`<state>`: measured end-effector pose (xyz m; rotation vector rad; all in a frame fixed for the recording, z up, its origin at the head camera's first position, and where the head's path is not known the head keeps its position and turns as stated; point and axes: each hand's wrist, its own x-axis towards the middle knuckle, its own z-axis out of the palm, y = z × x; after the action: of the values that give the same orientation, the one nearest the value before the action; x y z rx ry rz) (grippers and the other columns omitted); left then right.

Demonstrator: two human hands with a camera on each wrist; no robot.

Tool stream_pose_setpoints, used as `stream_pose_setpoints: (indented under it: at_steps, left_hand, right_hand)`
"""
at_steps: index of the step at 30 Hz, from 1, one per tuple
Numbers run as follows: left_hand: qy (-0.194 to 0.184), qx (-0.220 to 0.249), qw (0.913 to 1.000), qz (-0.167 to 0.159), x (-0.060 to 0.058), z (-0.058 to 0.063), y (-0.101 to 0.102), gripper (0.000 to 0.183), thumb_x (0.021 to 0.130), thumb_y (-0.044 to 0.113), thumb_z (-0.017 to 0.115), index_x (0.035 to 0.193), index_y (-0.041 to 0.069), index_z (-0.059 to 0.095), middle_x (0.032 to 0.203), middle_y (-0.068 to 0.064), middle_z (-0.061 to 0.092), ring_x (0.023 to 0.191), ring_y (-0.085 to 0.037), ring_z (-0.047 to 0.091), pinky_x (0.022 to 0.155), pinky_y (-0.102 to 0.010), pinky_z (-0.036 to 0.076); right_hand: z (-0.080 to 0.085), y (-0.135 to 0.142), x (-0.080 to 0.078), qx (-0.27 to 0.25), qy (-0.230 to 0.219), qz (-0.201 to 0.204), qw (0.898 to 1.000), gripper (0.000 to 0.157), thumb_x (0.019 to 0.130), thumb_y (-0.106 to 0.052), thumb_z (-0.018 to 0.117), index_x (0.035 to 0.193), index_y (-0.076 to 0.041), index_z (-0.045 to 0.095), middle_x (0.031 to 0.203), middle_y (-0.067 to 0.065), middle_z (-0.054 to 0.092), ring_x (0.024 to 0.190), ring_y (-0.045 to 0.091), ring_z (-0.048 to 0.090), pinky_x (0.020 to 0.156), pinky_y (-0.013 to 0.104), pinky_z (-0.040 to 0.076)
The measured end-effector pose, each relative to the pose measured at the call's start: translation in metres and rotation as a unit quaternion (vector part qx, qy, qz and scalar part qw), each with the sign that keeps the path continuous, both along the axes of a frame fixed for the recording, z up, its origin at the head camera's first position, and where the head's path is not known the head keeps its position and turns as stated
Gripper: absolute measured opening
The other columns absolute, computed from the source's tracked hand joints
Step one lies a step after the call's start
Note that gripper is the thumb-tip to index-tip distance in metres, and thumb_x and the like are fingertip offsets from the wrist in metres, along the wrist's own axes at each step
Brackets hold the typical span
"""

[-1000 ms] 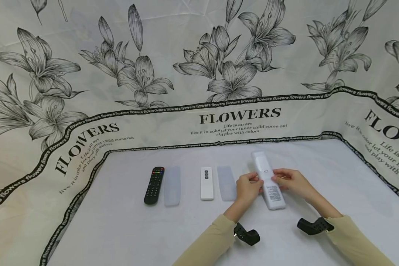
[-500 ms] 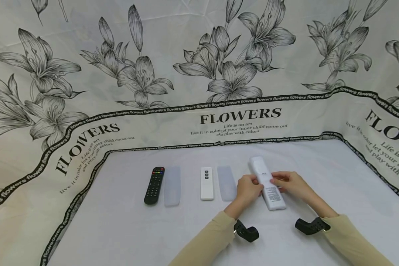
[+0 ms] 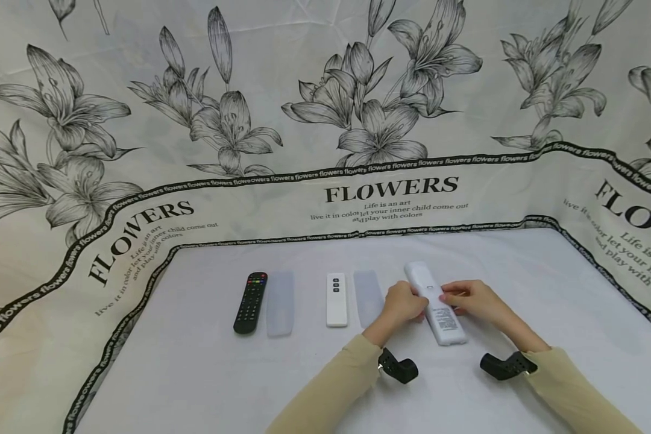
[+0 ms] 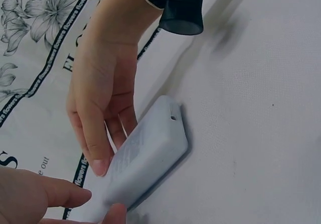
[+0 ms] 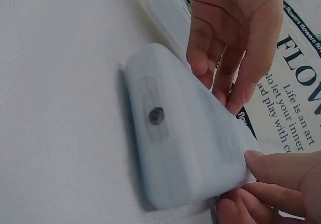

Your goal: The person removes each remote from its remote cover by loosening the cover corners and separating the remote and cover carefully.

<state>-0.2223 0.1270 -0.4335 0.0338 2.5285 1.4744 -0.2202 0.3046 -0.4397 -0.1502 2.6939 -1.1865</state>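
Observation:
A white remote control point(image 3: 439, 310) lies back side up on the table, slanting, with small printed text on its back. A translucent milky cover wraps it; a hole shows in the cover's near end in both wrist views. My left hand point(image 3: 404, 304) pinches the remote's left edge, thumb on its back. On the opposite edge, the thumb and fingers of my right hand point(image 3: 474, 298) grip it at about the same height. In the right wrist view, the right fingers point(image 5: 273, 196) curl under the side while the thumb lies on top.
Left of my hands stand a flat translucent cover point(image 3: 367, 295), a slim white remote point(image 3: 336, 301) with several buttons, another translucent cover point(image 3: 280, 304) and a black remote point(image 3: 251, 303). A flower-printed cloth point(image 3: 249, 211) rises behind the white table point(image 3: 206, 386).
The white remote's far end has shifted down and slightly left, toward me. My hands have moved a little along its sides and still hold it.

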Motion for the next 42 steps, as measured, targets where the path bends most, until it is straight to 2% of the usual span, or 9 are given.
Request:
stream_pose_setpoints:
  at_steps: [6,10,12,15,20,24,28,35,42]
  left_hand:
    - [-0.001,0.002,0.9999,-0.013,-0.004,0.0,-0.003,0.019,0.082,0.003,0.062,0.063,0.004,0.061,0.045,0.003,0.047,0.04,-0.008,0.047,0.039,-0.017,0.034]
    - [-0.001,0.018,0.9998,-0.006,-0.005,-0.001,-0.004,0.01,0.082,0.002,0.061,0.079,0.0,0.07,0.048,0.002,0.05,0.041,-0.008,0.047,0.04,-0.016,0.036]
    - [0.002,0.027,0.9996,0.004,-0.007,-0.001,-0.006,0.014,0.082,0.001,0.06,0.089,-0.001,0.071,0.051,0.0,0.053,0.042,-0.008,0.048,0.041,-0.016,0.038]
    - [0.015,0.028,0.9993,0.018,-0.012,0.0,-0.009,0.024,0.082,0.002,0.059,0.103,-0.002,0.07,0.057,-0.003,0.061,0.043,-0.008,0.051,0.043,-0.017,0.04]
    - [0.034,0.049,0.9972,0.045,-0.025,0.001,-0.013,0.031,0.085,0.002,0.057,0.114,0.0,0.068,0.083,-0.006,0.068,0.052,-0.011,0.059,0.05,-0.019,0.043]
    - [0.031,0.061,0.9962,0.053,-0.035,0.002,-0.009,0.031,0.087,0.006,0.059,0.116,0.003,0.067,0.102,-0.007,0.069,0.078,-0.015,0.067,0.067,-0.024,0.052]
    - [0.016,0.042,0.9975,0.054,-0.04,0.005,-0.003,0.036,0.086,0.009,0.061,0.121,0.002,0.065,0.11,-0.009,0.067,0.098,-0.018,0.061,0.085,-0.032,0.052]
    - [-0.009,0.033,0.9982,0.05,-0.044,0.005,0.001,0.043,0.083,0.009,0.063,0.124,-0.003,0.061,0.113,-0.013,0.068,0.095,-0.019,0.063,0.085,-0.033,0.053]
    - [-0.009,0.055,0.9973,0.048,-0.046,0.002,0.002,0.042,0.081,0.006,0.063,0.123,-0.002,0.062,0.112,-0.014,0.068,0.096,-0.019,0.063,0.084,-0.032,0.054]
  right_hand:
    - [0.002,0.002,-0.004,0.003,-0.022,0.0,1.0,0.054,0.092,-0.025,0.064,0.125,0.016,0.052,0.108,0.026,0.067,0.083,0.016,0.065,0.066,0.027,0.057]
    - [0.006,0.004,-0.006,0.002,-0.048,0.007,0.999,0.054,0.092,-0.023,0.063,0.127,0.015,0.05,0.106,0.025,0.067,0.081,0.016,0.066,0.066,0.028,0.057]
    - [0.009,0.005,-0.007,0.006,-0.052,0.014,0.999,0.052,0.092,-0.022,0.061,0.128,0.015,0.049,0.104,0.024,0.067,0.079,0.016,0.065,0.064,0.028,0.056]
    - [0.013,0.006,-0.011,0.012,-0.049,0.019,0.999,0.05,0.093,-0.021,0.059,0.128,0.013,0.05,0.101,0.022,0.067,0.075,0.015,0.064,0.061,0.028,0.054]
    - [0.017,0.004,-0.024,0.015,-0.033,0.017,0.999,0.051,0.094,-0.023,0.059,0.131,0.01,0.048,0.105,0.024,0.066,0.077,0.014,0.064,0.062,0.028,0.054]
    - [0.019,0.003,-0.037,0.019,-0.022,0.005,1.0,0.05,0.095,-0.023,0.058,0.132,0.009,0.047,0.112,0.029,0.062,0.082,0.016,0.065,0.064,0.029,0.055]
    - [0.019,-0.004,-0.048,0.02,-0.029,-0.004,0.999,0.052,0.096,-0.024,0.057,0.135,0.008,0.045,0.12,0.032,0.057,0.085,0.017,0.065,0.066,0.028,0.055]
    - [0.015,-0.014,-0.058,0.02,-0.023,-0.015,0.999,0.052,0.096,-0.021,0.056,0.135,0.01,0.043,0.122,0.035,0.054,0.082,0.017,0.064,0.064,0.028,0.054]
    - [0.006,-0.016,-0.061,0.024,-0.045,-0.04,0.998,0.055,0.096,-0.024,0.055,0.138,0.009,0.04,0.127,0.033,0.052,0.079,0.014,0.058,0.064,0.023,0.052]
